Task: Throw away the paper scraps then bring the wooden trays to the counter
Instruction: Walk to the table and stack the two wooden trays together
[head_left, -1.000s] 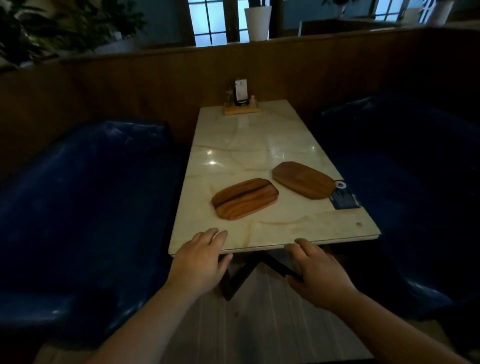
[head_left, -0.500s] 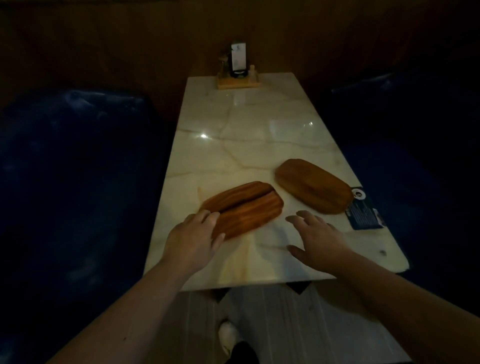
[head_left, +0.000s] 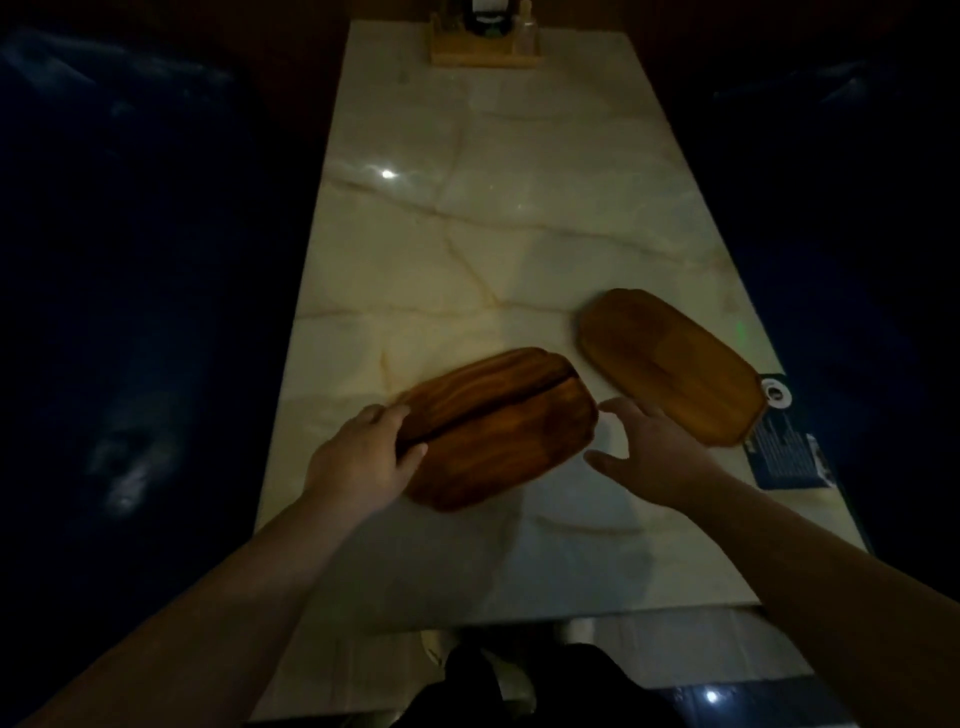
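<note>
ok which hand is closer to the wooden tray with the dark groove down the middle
Left. The left hand is on the grooved tray, fingers wrapped over its near-left end. The right hand hovers open just off its right end, not touching it.

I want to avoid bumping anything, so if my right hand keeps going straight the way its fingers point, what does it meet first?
The right hand points up and left, toward the near wooden tray that the left hand already touches. It would probably meet that tray's right end first, though the hand's height is unclear.
</note>
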